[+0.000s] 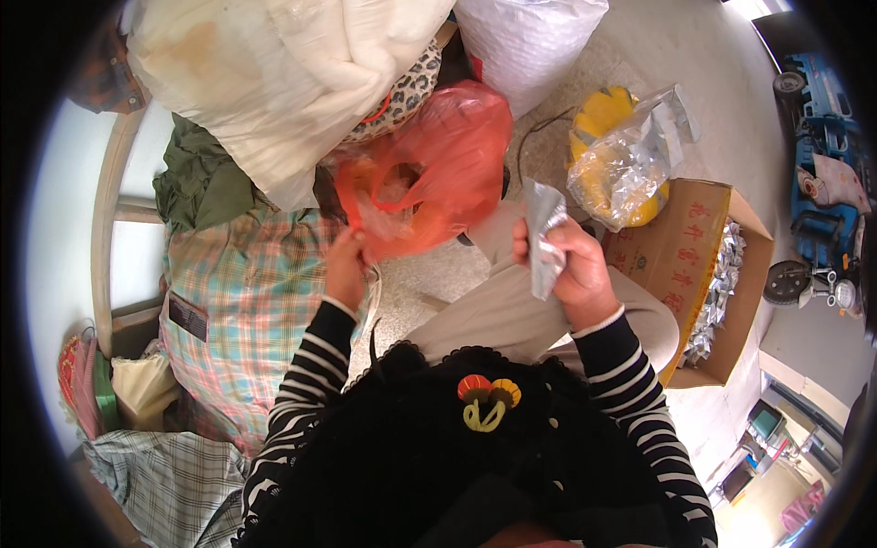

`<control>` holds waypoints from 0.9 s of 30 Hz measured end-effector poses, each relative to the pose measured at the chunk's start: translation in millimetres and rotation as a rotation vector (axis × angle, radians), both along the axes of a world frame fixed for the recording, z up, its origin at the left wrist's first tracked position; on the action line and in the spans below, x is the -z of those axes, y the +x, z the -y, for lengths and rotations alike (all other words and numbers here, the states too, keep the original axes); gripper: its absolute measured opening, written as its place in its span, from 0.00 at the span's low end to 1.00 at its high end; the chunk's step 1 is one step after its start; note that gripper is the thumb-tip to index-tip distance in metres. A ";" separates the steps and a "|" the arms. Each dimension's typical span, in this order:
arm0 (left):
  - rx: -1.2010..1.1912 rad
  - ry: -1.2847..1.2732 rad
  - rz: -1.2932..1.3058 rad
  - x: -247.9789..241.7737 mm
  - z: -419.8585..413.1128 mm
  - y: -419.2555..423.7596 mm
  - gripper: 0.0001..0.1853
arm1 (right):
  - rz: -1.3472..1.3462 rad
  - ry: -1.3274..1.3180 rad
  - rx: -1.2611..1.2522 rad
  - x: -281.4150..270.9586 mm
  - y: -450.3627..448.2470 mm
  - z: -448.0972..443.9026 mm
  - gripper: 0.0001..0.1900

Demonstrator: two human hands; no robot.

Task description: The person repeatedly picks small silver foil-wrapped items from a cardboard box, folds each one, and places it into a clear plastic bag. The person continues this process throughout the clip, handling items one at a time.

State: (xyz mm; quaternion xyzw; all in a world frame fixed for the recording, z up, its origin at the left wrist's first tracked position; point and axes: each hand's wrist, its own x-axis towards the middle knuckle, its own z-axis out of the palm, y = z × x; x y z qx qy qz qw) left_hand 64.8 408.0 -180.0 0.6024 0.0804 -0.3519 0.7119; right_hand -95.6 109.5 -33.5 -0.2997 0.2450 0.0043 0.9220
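My right hand (584,264) grips a silver foil packet (546,264), which stands up above my right leg. The packet is narrow and creased, with its top end spread. My left hand (347,266) is at the near left edge of a red plastic bag (452,171), its fingertips pinched on the film. Through the bag's opening some transparent wrapping and orange-toned contents show, though I cannot tell what they are. To the right of my right hand, a cardboard box (685,253) lies open, with many silver foil packets (718,291) inside.
A yellow round object (603,113) sits beyond the box, partly under a crumpled transparent bag (616,175). Large stuffed sacks, one cream (274,75) and one white (531,48), stand ahead. Plaid cloth (253,288) covers the left side. A blue toy vehicle (822,164) is far right.
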 end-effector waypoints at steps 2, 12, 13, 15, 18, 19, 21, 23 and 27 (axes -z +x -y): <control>0.199 0.100 -0.043 -9.3 -4.8 -7.0 0.09 | -0.088 0.100 0.068 10.8 14.3 -5.7 0.27; -0.126 -0.091 0.088 -16.8 -14.5 -12.4 0.08 | -0.158 0.339 0.020 104.4 78.2 -54.8 0.19; -0.094 -0.065 0.095 -19.5 -12.4 -18.6 0.08 | -0.163 0.332 -0.007 116.2 83.3 -61.5 0.18; -0.035 -0.058 0.114 -26.0 -9.2 -29.4 0.08 | -0.148 0.356 0.029 140.1 97.3 -70.9 0.17; 0.036 -0.042 0.170 -35.0 -8.8 -40.6 0.08 | -0.165 0.302 0.085 163.2 116.9 -76.3 0.17; 0.057 -0.065 0.179 -37.2 -10.3 -43.3 0.08 | -0.238 0.244 0.129 164.1 122.2 -75.6 0.17; 0.084 -0.022 0.195 -39.9 -15.9 -46.6 0.09 | -0.146 0.296 0.164 153.8 128.2 -67.5 0.19; 0.080 -0.012 0.199 -40.7 -22.7 -47.8 0.09 | 0.027 0.365 0.241 128.1 136.9 -49.9 0.18; 0.024 -0.025 0.185 -37.4 -28.5 -47.0 0.09 | 0.340 0.391 0.293 63.7 146.5 2.6 0.22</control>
